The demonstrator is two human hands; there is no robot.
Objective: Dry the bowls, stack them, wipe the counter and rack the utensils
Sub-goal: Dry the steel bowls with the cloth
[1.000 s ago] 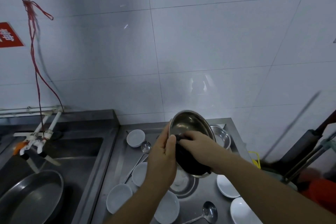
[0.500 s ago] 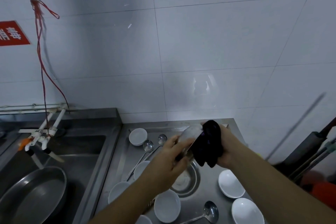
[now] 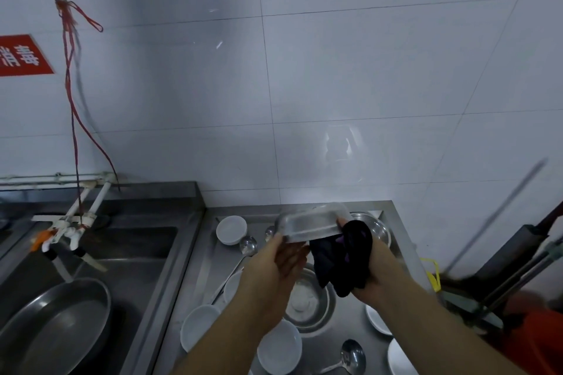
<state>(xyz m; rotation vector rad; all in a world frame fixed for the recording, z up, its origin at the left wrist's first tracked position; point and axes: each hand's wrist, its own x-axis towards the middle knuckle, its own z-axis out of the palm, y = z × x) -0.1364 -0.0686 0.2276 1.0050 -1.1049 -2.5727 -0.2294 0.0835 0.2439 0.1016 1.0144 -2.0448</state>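
Observation:
A steel bowl (image 3: 310,224) is held bottom-up above the steel counter (image 3: 210,259). My left hand (image 3: 281,262) supports it from below at its left rim. My right hand (image 3: 373,271) grips a dark cloth (image 3: 344,256) bunched against the bowl's right side. Beneath the hands sits a second steel bowl (image 3: 307,301). A third steel bowl (image 3: 376,227) stands at the back right. Several white bowls (image 3: 231,229) (image 3: 198,327) (image 3: 280,347) lie about the counter. Two ladles (image 3: 248,245) (image 3: 350,356) lie among them.
A sink (image 3: 100,253) to the left holds a large steel pan (image 3: 51,323), with white taps (image 3: 65,227) over it. The white tiled wall (image 3: 335,85) rises behind. Dark handles and an orange object (image 3: 539,335) crowd the right edge.
The steel bowl has turned from facing me to bottom-up and moved toward the back. The cloth came out of the bowl and now sits at its right side.

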